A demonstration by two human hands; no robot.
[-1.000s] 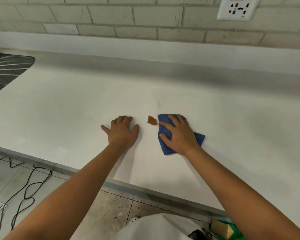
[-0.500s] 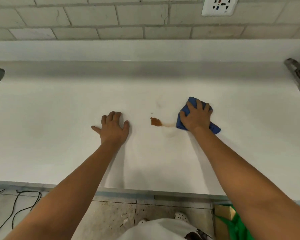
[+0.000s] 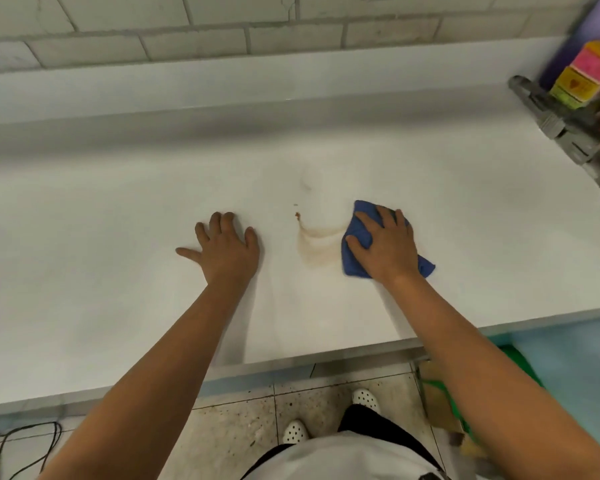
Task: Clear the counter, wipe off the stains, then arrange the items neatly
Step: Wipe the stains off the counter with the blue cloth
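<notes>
On the white counter point(image 3: 118, 237), my right hand point(image 3: 387, 245) presses flat on a folded blue cloth point(image 3: 355, 247), fingers spread over it. Just left of the cloth lies a pale brown smear point(image 3: 317, 242) with a small dark brown speck point(image 3: 297, 214) at its upper end. My left hand point(image 3: 224, 247) rests palm down on the bare counter, fingers spread, a short way left of the smear and holding nothing.
A grey rack point(image 3: 568, 133) with colourful boxes point(image 3: 589, 76) stands at the counter's far right, against the tiled wall point(image 3: 187, 32). Below the counter's front edge are the floor, my shoes point(image 3: 364, 400), a black cable point(image 3: 28, 445) and a green bag point(image 3: 458, 393).
The thick brown stain has been wiped into a faint smear with only a speck left. My right hand slid the cloth over it. The view shifted right; my left hand stayed put.
</notes>
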